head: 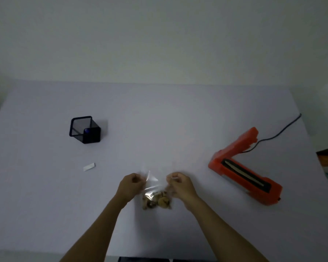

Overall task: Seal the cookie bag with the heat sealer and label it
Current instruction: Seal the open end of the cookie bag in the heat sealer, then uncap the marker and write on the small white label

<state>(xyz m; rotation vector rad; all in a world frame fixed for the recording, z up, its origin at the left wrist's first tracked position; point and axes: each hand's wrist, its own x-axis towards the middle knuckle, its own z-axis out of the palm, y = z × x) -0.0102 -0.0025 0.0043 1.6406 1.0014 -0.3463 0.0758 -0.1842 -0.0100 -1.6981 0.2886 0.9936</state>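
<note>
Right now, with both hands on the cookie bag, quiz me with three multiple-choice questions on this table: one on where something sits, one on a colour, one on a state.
1. Where is the heat sealer relative to the cookie bag?
A. On the person's right
B. On the person's left
C. Under the bag

2. What colour is the heat sealer's body?
A. Blue
B. Orange
C. Green

3. How does the heat sealer's arm stand?
A. Pressed down on the bag
B. Removed and lying on the table
C. Raised open, with nothing in it

Answers:
1. A: it lies toward the right table edge, past the right hand, while the left hand is on the far side from it.
2. B: its casing is plainly orange.
3. C: the arm angles upward off the base, and the bag is apart from it, held in both hands.
</note>
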